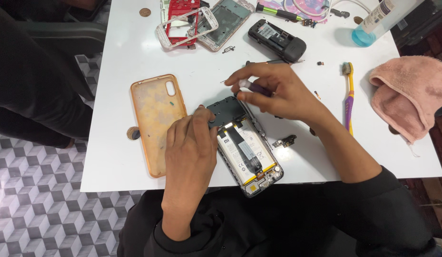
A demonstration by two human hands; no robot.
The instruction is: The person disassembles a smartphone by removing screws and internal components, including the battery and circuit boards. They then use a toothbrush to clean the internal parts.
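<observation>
Frame centre: left hand (190, 147) flat, fingers pressed on the opened phone (244, 147). Right hand (278, 93) pinched on a purple-handled screwdriver (254, 87), tip probably at the phone's upper corner. Keep driver upright, phone pinned.

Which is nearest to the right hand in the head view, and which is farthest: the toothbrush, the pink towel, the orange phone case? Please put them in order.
Measured from the right hand:
1. Toothbrush, just to its right on the table.
2. Pink towel, further right, near the table edge.
3. Orange phone case, far on the left, beyond the left hand.
</observation>
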